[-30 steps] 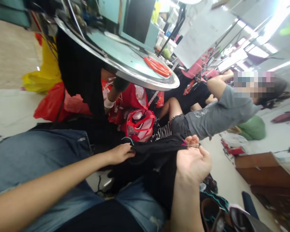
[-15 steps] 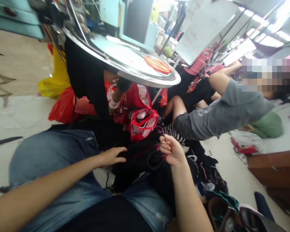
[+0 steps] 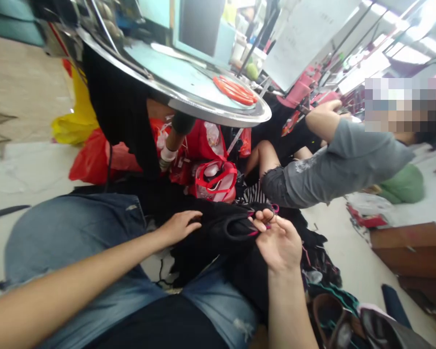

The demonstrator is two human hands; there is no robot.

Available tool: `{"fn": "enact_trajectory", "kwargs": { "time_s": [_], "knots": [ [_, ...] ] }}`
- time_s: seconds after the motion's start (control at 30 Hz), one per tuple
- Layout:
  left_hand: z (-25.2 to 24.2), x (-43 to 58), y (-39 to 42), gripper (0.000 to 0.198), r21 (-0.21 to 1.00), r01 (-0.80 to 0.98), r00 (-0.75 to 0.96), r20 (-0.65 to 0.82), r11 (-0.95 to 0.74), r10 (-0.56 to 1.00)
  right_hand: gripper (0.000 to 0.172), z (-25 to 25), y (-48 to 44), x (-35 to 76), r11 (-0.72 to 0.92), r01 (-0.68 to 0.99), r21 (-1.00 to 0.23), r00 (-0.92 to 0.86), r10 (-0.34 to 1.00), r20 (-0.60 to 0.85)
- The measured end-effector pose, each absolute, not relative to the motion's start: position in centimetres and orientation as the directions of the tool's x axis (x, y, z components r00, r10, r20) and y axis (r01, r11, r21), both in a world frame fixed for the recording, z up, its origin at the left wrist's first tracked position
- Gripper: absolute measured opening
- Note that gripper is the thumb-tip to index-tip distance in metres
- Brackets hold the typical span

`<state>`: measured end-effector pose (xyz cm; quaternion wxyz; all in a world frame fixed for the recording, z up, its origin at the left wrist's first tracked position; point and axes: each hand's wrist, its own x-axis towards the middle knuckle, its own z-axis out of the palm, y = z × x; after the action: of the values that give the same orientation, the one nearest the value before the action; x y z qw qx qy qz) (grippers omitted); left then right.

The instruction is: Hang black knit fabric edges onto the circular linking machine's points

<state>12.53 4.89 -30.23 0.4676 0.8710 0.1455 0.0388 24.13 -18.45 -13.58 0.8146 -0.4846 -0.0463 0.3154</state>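
Over my lap lies a black garment (image 3: 210, 230) with bright pink edging and a rounded opening turned towards my right hand (image 3: 278, 237). That hand is half turned palm up, its fingers curled and pinched at the pink-edged end. A thin dark piece and a small pink-purple loop (image 3: 275, 208) show at its fingertips; whether it is cord or a tool's handle I cannot tell. My left hand (image 3: 181, 227) rests on the garment's left part, thumb apart from the fingers, which are loosely stretched.
Above my knees juts a rounded, metal-rimmed table (image 3: 218, 116) with orange-red rings (image 3: 235, 90) on it. Red bags (image 3: 216, 180) stand underneath. A person in a grey shirt (image 3: 334, 162) sits at the right. Brown boxes (image 3: 403, 242) and a pile of dark cloth (image 3: 321, 264) lie lower right.
My right hand has moved right and slightly down, turning more palm up. My left hand has shifted right and up along the garment, whose opening now shows more plainly.
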Motion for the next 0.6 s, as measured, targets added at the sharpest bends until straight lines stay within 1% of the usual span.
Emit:
{"fn": "enact_trajectory", "kwargs": {
  "time_s": [0.07,0.13,0.2,0.23,0.27,0.3,0.33,0.37,0.4,0.43,0.47,0.5,0.53,0.57,0.6],
  "knots": [
    [-31.4,13.3,3.5,0.025,0.839,0.189,0.977,-0.110,-0.510,0.181,0.023,-12.5,-18.8,24.1,0.339,-0.457,-0.822,0.803,0.554,-0.218],
    [-31.9,13.8,4.1,0.019,0.853,0.159,0.987,-0.143,-0.497,0.071,0.020,-11.8,-19.8,24.9,0.357,-0.445,-0.821,0.831,0.507,-0.230],
    [-31.1,13.8,5.6,0.024,0.863,0.136,0.988,-0.153,-0.487,0.006,0.018,-12.0,-20.7,25.5,0.387,-0.413,-0.824,0.876,0.418,-0.243],
    [-30.2,13.6,6.3,0.029,0.862,0.139,0.989,-0.150,-0.487,0.017,0.018,-12.6,-20.7,25.4,0.402,-0.380,-0.833,0.901,0.363,-0.236],
    [-28.8,13.3,6.6,0.034,0.856,0.161,0.987,-0.140,-0.492,0.078,0.017,-13.5,-20.4,24.8,0.406,-0.342,-0.847,0.922,0.318,-0.220],
    [-27.2,12.9,6.4,0.039,0.844,0.186,0.980,-0.121,-0.503,0.159,0.016,-14.7,-19.7,23.7,0.394,-0.329,-0.858,0.927,0.305,-0.216],
    [-25.4,12.4,5.7,0.043,0.826,0.212,0.964,-0.087,-0.522,0.253,0.017,-16.1,-18.6,22.3,0.377,-0.320,-0.869,0.928,0.308,-0.209],
    [-23.7,11.9,4.5,0.043,0.799,0.244,0.926,-0.024,-0.550,0.377,0.017,-17.4,-17.2,20.7,0.329,-0.373,-0.867,0.894,0.379,-0.240],
    [-22.1,11.2,2.9,0.040,0.765,0.197,0.932,0.048,-0.613,0.360,0.023,-18.6,-15.9,19.1,0.260,-0.503,-0.824,0.798,0.507,-0.327],
    [-21.0,10.6,1.3,0.037,0.704,0.107,0.948,0.141,-0.703,0.285,0.030,-19.4,-14.7,17.8,0.234,-0.554,-0.799,0.749,0.559,-0.356],
    [-20.3,9.9,-0.1,0.035,0.634,0.000,0.937,0.271,-0.773,0.222,0.035,-19.7,-13.9,16.9,0.225,-0.588,-0.777,0.716,0.591,-0.372],
    [-20.2,9.3,-1.1,0.033,0.583,-0.131,0.913,0.386,-0.802,0.131,0.039,-19.7,-13.5,16.6,0.243,-0.619,-0.746,0.693,0.617,-0.374],
    [-20.7,8.7,-1.5,0.032,0.562,-0.239,0.889,0.455,-0.792,0.055,0.038,-19.2,-13.5,16.7,0.302,-0.632,-0.713,0.696,0.625,-0.353],
    [-21.8,8.3,-1.3,0.032,0.589,-0.284,0.877,0.478,-0.757,0.043,0.036,-18.4,-14.0,17.3,0.373,-0.620,-0.690,0.722,0.616,-0.315],
    [-23.3,8.0,-0.5,0.033,0.668,-0.262,0.891,0.445,-0.697,0.093,0.033,-17.5,-14.7,18.1,0.444,-0.587,-0.677,0.758,0.594,-0.268]
  ]
}}
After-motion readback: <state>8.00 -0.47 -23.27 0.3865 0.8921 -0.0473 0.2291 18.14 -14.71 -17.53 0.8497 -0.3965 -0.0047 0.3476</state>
